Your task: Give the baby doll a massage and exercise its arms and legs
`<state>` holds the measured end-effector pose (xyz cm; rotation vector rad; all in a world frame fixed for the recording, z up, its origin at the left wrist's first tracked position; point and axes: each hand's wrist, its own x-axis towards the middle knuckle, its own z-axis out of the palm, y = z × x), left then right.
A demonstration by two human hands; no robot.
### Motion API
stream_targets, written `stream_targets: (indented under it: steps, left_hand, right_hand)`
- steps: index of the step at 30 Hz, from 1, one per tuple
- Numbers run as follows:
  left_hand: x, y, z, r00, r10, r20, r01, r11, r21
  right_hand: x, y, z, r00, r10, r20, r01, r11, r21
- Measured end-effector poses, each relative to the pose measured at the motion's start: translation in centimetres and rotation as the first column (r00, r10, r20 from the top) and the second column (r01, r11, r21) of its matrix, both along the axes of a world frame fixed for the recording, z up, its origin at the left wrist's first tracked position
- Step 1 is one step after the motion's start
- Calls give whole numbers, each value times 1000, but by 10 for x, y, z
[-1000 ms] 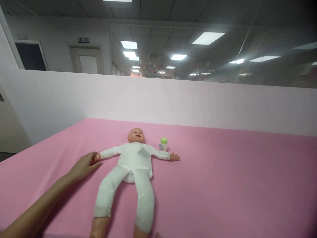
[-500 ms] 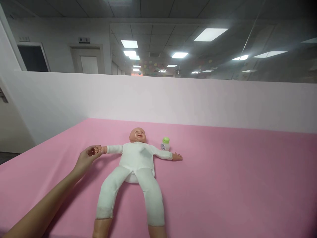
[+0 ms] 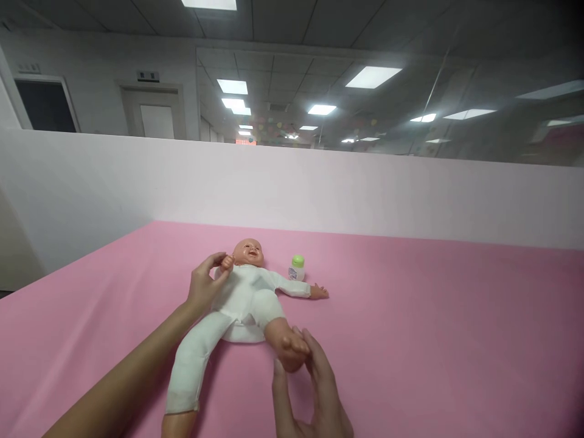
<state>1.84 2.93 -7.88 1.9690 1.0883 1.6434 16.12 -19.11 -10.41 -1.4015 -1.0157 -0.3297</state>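
Note:
A baby doll point(image 3: 241, 292) in a white suit lies on its back on a pink-covered surface point(image 3: 410, 340). My left hand point(image 3: 205, 283) pinches the doll's hand on the picture's left side, holding that arm raised and bent over the chest. From the bottom edge my right hand point(image 3: 310, 383) grips the doll's bare foot point(image 3: 292, 350), thumb on one side and fingers on the other. That leg is lifted and bent toward the body. The other leg lies stretched toward me, its foot cut off by the frame. The doll's far arm is spread out flat.
A small bottle point(image 3: 296, 269) with a light green cap stands beside the doll's outstretched arm. A low white wall point(image 3: 342, 188) runs along the back of the pink surface, with glass above it. Doors and lit ceiling panels show beyond.
My left hand has brought the doll's arm inward from outstretched to over the chest. My right hand has come into view and lifted the doll's leg on the right by its foot.

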Motion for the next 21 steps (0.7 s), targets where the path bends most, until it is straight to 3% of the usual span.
stream_targets:
  steps: [4,8,11,17,21]
  left_hand:
    - [5,-5,-11,967,-20,-253,68,981,182]
    - [3,-7,-18,934,-97,-343,196,943,268]
    - [1,-7,-22,917,-106,-385,230,929,290]
    - [0,-9,-23,919,-104,-380,223,933,282]
    - [-6,-7,-15,977,-41,-207,78,982,173]
  right_hand:
    - [-4,26,16,993,67,98,-71,996,44]
    - [-5,43,17,988,129,90,-129,992,-1]
    - [-6,48,12,983,153,105,-149,988,-47]
    - [-6,48,9,986,168,-2,-168,985,-32]
    - [0,31,13,996,78,33,-78,997,22]
